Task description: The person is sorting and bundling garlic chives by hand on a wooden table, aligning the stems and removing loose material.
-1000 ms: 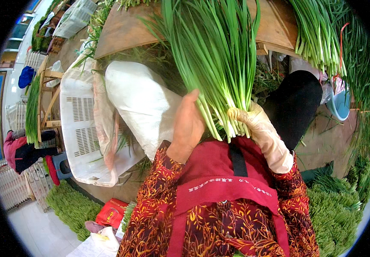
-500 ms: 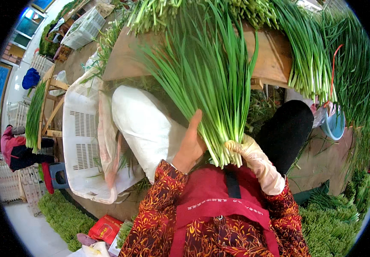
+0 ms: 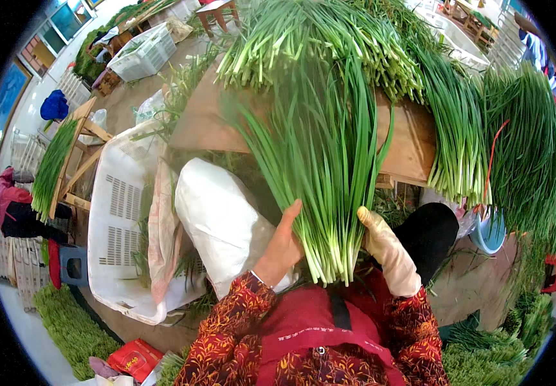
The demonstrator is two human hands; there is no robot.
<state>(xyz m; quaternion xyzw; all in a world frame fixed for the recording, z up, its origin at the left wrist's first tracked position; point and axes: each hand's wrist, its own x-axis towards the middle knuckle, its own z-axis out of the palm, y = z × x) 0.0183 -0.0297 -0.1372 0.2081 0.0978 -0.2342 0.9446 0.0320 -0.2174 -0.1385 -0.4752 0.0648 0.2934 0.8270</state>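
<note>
Between my two hands stands a loose bunch of garlic chives (image 3: 330,219), pale cut ends down by my red apron and green leaves fanning away over the table. My bare left hand (image 3: 280,251) is closed on its left side, thumb up along the stems, other fingers mostly hidden. On the right side, my right hand (image 3: 390,256) in a pale thin glove cups the bunch, its thumb pointing up and its fingers behind the stems. Past the leaf tips, a larger pile of chives (image 3: 329,38) lies on the wooden table (image 3: 204,119).
A white slotted crate (image 3: 112,222) with a pinkish sack over its edge stands at my left. More chives (image 3: 461,148) hang over the table's right edge, above a light-blue bucket (image 3: 487,231). Bundled greens (image 3: 65,328) lie at lower left. Another person (image 3: 17,206) is at far left.
My gloved right hand has shifted from the cut ends up to the bunch's right side, thumb now upright. The view has tilted, showing more of the far pile.
</note>
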